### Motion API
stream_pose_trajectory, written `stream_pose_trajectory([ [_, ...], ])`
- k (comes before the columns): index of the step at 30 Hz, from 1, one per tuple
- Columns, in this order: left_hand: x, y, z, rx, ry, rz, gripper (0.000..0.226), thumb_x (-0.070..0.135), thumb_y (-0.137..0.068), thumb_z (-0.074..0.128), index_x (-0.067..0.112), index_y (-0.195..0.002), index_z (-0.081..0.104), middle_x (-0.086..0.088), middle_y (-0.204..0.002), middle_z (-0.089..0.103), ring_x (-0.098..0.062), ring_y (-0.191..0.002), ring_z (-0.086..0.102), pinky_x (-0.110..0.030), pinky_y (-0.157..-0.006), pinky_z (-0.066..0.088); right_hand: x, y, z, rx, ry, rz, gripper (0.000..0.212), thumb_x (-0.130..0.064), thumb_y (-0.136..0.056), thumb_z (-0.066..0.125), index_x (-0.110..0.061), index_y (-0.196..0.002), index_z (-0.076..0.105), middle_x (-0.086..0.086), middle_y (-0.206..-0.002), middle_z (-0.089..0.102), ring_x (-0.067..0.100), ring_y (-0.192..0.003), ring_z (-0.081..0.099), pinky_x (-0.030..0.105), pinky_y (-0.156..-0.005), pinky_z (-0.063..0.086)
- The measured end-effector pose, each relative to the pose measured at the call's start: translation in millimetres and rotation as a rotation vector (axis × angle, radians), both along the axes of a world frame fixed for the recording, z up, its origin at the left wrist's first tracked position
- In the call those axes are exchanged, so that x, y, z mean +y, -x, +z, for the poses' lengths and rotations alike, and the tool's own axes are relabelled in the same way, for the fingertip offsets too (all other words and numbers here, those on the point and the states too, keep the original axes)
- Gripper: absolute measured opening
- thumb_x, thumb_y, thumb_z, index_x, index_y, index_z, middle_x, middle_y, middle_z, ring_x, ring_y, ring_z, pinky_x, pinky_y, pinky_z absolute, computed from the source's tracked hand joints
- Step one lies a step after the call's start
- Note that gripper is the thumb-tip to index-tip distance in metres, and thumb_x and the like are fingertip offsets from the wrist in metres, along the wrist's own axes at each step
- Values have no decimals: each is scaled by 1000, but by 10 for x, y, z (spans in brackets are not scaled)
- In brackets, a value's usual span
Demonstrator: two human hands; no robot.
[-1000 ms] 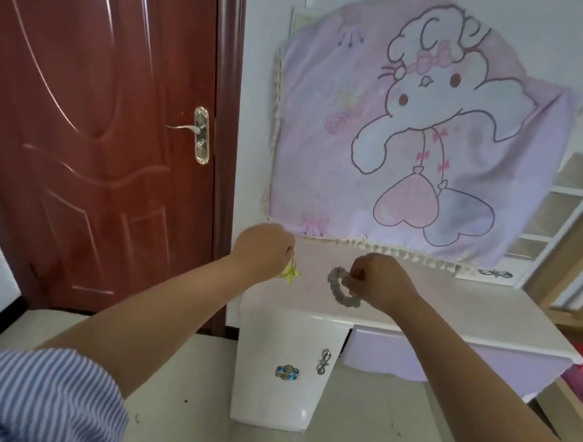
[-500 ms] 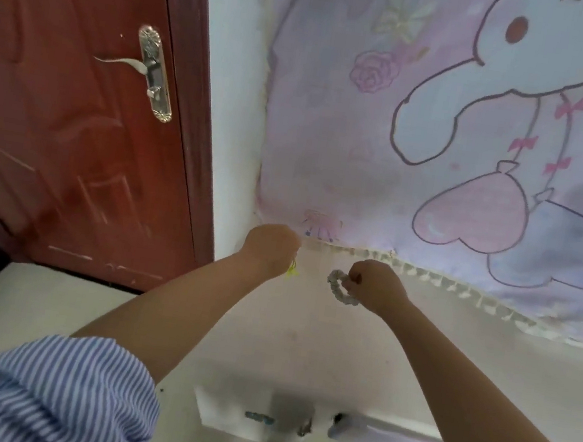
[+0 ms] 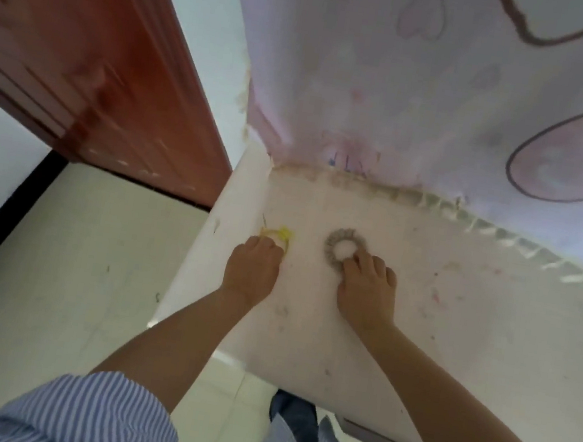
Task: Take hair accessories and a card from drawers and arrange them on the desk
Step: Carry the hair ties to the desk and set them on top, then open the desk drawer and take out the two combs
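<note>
Head view: both hands down on the white table (image 3: 398,331), far-left area. Left hand (image 3: 251,271) curled, fingertips pinching the near end of a yellow hair tie (image 3: 277,235), which lies on the table just beside the left edge. Right hand (image 3: 367,289) fingers together, tips resting on the near-right rim of a grey scrunchie (image 3: 343,248), which lies flat on the table, ring open. The two accessories are near each other but apart. Pink cartoon-print cloth (image 3: 434,90) hangs behind, its fringe touching the far side of the table. Red door (image 3: 80,56) on the left. No card in view.

Risks, as I judge them:
- yellow tie sits close to the left edge; a drag or flick on release could send it off onto the floor (image 3: 86,266).
- frame is blurry, so can't tell if the tie is fully down or partly lifted.
- scrunchie may cling to the fingertips on lift-off and shift.
</note>
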State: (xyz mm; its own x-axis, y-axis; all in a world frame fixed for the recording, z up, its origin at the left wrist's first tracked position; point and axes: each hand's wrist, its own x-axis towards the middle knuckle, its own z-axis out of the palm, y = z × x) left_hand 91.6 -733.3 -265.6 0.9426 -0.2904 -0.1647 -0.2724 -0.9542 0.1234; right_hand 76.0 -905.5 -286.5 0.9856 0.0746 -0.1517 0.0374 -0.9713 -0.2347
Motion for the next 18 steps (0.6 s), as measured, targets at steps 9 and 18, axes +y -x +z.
stream_pose_trajectory([
  [9, -348, 807, -101, -44, 10, 56, 41, 8, -88, 58, -5, -126, 52, -27, -138, 47, -37, -132, 41, -48, -99, 41, -723, 1131, 104, -109, -229, 35, 42, 3, -76, 61, 7, -118, 56, 29, -128, 55, 44, -118, 52, 54, -98, 44],
  [18, -1537, 2564, -516, -136, 242, -379, 45, 4, -43, 87, 1, -87, 75, -23, -100, 74, -37, -102, 66, -47, -83, 56, -1905, 3275, -227, -151, -9, -216, 37, -19, -74, 48, 9, -85, 70, 24, -74, 69, 40, -71, 68, 48, -72, 55],
])
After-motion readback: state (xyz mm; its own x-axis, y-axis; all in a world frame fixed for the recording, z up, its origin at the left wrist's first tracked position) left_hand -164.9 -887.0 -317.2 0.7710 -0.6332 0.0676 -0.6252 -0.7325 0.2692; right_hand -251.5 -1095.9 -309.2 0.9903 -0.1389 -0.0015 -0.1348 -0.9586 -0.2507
